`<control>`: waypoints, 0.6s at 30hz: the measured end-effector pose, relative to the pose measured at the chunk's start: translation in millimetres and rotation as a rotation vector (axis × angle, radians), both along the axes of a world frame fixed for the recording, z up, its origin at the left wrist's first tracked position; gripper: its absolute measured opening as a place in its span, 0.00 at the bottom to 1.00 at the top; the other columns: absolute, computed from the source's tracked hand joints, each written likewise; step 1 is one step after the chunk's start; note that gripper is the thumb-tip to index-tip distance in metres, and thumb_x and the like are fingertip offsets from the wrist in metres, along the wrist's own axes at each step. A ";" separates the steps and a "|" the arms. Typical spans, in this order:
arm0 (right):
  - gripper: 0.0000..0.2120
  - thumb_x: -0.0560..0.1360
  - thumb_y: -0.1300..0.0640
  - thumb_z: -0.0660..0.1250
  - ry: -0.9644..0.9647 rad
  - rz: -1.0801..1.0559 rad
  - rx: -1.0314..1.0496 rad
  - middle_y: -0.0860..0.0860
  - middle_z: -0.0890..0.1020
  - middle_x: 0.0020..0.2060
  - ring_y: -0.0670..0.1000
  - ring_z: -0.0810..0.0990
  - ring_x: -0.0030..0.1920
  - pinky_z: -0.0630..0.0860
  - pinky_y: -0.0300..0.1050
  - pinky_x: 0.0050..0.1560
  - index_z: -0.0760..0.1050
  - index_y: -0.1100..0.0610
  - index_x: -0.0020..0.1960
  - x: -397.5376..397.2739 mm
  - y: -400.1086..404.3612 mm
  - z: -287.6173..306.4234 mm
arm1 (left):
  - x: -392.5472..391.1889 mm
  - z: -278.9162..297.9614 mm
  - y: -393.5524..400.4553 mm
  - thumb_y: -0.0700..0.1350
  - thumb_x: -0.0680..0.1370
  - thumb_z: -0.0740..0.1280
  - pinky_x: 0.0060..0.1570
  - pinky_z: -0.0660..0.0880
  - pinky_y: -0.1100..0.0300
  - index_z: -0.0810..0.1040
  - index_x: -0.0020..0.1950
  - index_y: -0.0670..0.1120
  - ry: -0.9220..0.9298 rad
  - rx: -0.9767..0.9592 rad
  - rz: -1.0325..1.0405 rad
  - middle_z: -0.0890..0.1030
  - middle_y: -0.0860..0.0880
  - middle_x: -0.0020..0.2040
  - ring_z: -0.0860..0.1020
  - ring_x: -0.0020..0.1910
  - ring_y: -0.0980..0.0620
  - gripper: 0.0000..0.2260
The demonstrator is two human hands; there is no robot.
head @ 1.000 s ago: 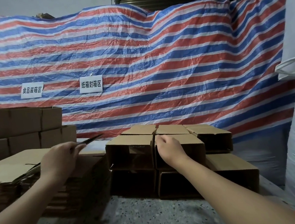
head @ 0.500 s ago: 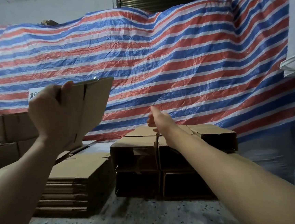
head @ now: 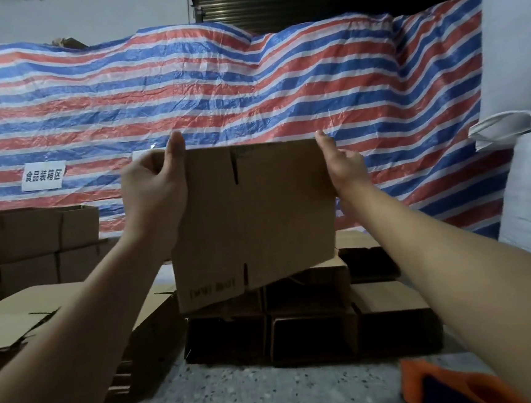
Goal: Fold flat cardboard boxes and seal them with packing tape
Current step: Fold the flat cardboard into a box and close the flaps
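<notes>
Holding a flat box (head: 252, 215) upright at chest height over the stacked boxes (head: 310, 322) | left hand (head: 154, 195) grips one edge, right hand (head: 339, 166) clasps the other | step: opening it out | next: likely squeeze edges inward.

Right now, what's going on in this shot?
A person holds a flat cardboard box up in front of them, left hand gripping its left edge, right hand at its right edge. It is not yet opened or taped. Folded boxes sit stacked behind; an orange tape dispenser lies on the floor.
</notes>
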State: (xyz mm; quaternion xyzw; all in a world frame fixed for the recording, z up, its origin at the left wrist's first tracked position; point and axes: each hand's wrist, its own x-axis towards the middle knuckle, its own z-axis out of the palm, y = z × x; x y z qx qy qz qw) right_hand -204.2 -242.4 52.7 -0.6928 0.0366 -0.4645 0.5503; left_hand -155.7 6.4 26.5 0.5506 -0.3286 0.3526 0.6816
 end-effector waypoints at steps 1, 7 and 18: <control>0.23 0.76 0.31 0.62 0.011 0.013 -0.001 0.44 0.82 0.48 0.46 0.81 0.47 0.73 0.39 0.40 0.76 0.49 0.56 -9.3 -6.5 -1.6 | 0.5 -1.5 -4.0 0.61 0.79 0.63 0.33 0.66 0.59 0.67 0.33 0.47 0.062 -0.004 -0.070 0.67 0.54 0.25 0.68 0.28 0.52 0.22; 0.26 0.76 0.30 0.62 0.149 0.104 -0.024 0.48 0.87 0.51 0.53 0.85 0.53 0.79 0.57 0.58 0.80 0.49 0.59 -49.6 -28.0 -20.4 | 3.1 -17.4 -24.0 0.63 0.77 0.64 0.52 0.80 0.49 0.79 0.43 0.45 0.284 0.059 -0.201 0.82 0.44 0.41 0.83 0.46 0.47 0.21; 0.21 0.78 0.37 0.65 0.092 -0.085 0.173 0.49 0.86 0.37 0.51 0.86 0.41 0.82 0.46 0.42 0.80 0.56 0.48 -83.1 -15.6 -139.7 | -10.6 -94.1 -35.9 0.67 0.74 0.64 0.49 0.76 0.54 0.77 0.50 0.51 0.533 0.314 -0.119 0.80 0.49 0.48 0.78 0.49 0.52 0.20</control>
